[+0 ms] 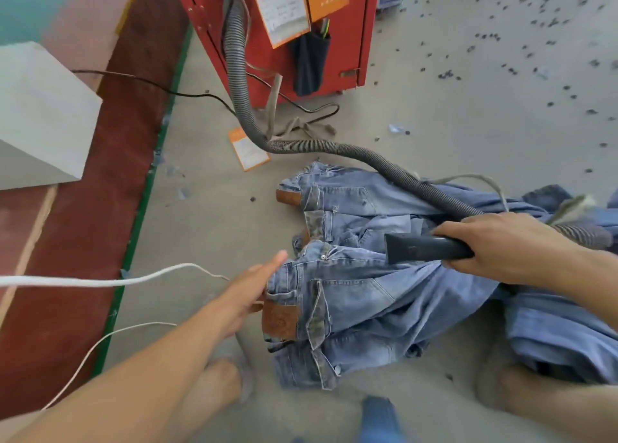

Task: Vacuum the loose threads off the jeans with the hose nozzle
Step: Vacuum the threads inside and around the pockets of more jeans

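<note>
Light blue jeans point(361, 295) lie crumpled on the concrete floor, waistbands and brown leather patches facing left. My right hand point(501, 245) grips the black hose nozzle point(421, 247), its flat mouth pointing left just above the denim near the waistband. A grey ribbed hose point(334, 148) runs from the nozzle back up to the red machine. My left hand point(254, 288) reaches out with straight fingers at the left edge of the jeans, beside a leather patch point(279, 320); whether it touches the cloth is unclear.
A red vacuum cabinet point(287, 31) stands at the back. White cords point(100, 280) cross the floor at left. A white box point(36, 114) sits on the red floor strip. Dark lint specks point(548, 34) dot the floor at right. My feet point(217, 389) stand close to the jeans.
</note>
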`<state>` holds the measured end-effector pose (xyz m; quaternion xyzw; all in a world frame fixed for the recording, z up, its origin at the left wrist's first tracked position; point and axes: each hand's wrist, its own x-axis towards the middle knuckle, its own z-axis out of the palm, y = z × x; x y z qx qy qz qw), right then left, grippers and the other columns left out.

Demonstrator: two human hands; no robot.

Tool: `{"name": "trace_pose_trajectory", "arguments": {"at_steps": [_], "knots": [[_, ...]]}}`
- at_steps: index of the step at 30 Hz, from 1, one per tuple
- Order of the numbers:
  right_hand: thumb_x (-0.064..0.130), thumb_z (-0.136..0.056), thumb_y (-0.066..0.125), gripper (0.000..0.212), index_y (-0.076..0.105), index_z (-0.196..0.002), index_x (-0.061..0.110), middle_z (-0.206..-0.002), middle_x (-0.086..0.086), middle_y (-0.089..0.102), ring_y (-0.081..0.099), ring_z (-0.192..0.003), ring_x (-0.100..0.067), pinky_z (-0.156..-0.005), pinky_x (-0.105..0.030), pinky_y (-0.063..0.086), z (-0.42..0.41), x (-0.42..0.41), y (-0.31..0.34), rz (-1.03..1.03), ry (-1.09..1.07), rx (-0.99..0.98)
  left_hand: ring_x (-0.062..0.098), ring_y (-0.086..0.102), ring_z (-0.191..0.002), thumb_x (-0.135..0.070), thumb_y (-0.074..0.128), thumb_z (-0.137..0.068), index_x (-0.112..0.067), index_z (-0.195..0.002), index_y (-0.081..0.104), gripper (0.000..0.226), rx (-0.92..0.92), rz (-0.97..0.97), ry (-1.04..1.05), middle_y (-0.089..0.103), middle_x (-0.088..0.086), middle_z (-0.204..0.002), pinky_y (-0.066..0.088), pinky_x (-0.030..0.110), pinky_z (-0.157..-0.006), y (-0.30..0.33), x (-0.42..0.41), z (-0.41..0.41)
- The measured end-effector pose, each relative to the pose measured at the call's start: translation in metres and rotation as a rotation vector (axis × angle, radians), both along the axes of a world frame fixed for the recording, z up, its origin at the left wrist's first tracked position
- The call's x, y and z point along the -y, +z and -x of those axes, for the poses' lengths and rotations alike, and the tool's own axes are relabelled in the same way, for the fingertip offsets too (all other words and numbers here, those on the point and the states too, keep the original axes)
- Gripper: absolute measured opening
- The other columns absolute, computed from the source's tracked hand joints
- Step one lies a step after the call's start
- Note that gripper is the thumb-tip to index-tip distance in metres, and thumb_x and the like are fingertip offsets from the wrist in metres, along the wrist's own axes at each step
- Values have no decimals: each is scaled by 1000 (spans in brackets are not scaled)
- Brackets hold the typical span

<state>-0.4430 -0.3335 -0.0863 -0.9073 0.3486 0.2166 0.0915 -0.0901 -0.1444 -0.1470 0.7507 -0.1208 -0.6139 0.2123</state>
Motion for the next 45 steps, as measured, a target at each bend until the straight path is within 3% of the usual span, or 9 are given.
{"name": "trace_pose_trajectory", "arguments": {"at_steps": [5,14,20,27,30,36,39,41,45], "knots": [[82,-86,36,44,41,-122,56,-87,20,59,64,-80,-12,-61,-34,44,10,16,-1,-28,-18,-106,19,69,-110,-32,70,-98,-26,-109,75,14,125,53,66,75,5,-122,52,32,-94,-19,12,-4],[72,-94,48,30,43,-100,43,-70,16,43,40,-57,-7,-61,-35,38,-62,-9,-14,-73,138,-62,28,68,-108,-15,63,-102,-20,-104,73,11,168,182,233,74,11,-113,51,49,-105,-16,7,-7],[80,-85,37,48,50,-115,45,-72,13,57,59,-62,-16,-58,-36,48,-81,-1,3,-24,-8,288,17,67,-79,-16,64,-101,-18,-100,70,7,145,186,281,75,6,-96,50,31,-67,-15,7,-13],[73,-91,51,35,47,-112,45,-76,16,53,55,-68,-13,-64,-35,50,-34,13,-3,-47,37,-130,23,69,-90,-17,66,-100,-20,-101,71,6,145,201,273,75,7,-102,53,38,-81,-15,6,-13],[71,-94,50,35,47,-113,42,-68,17,42,48,-64,-17,-62,-35,40,-64,-16,-20,-77,120,-63,25,70,-94,-17,64,-101,-21,-101,72,8,174,212,228,76,9,-106,52,38,-82,-15,2,-11],[79,-86,41,45,47,-118,49,-63,17,48,48,-55,-2,-48,-29,35,-62,-6,-6,-29,-2,185,32,60,-114,-43,42,-107,-18,-123,64,36,585,32,-366,59,13,-128,50,46,-102,-15,1,-6],[79,-85,42,41,47,-116,52,-74,15,60,58,-63,-12,-54,-33,47,-30,8,2,9,-58,186,29,53,-127,-39,42,-106,-14,-130,60,39,1056,464,-775,53,11,-137,44,46,-107,-10,17,14],[78,-84,42,40,47,-116,54,-77,14,63,58,-65,-14,-58,-36,51,-16,10,3,19,-84,174,23,49,-136,-44,43,-106,-17,-140,56,45,842,675,-949,57,3,-143,39,43,-113,-11,41,34],[78,-85,41,45,43,-124,56,-81,12,66,64,-71,-18,-63,-40,56,-1,9,4,-2,-55,82,28,55,-127,-67,53,-96,-26,-136,62,59,767,396,-1259,68,3,-125,39,45,-104,-27,81,77]]}}
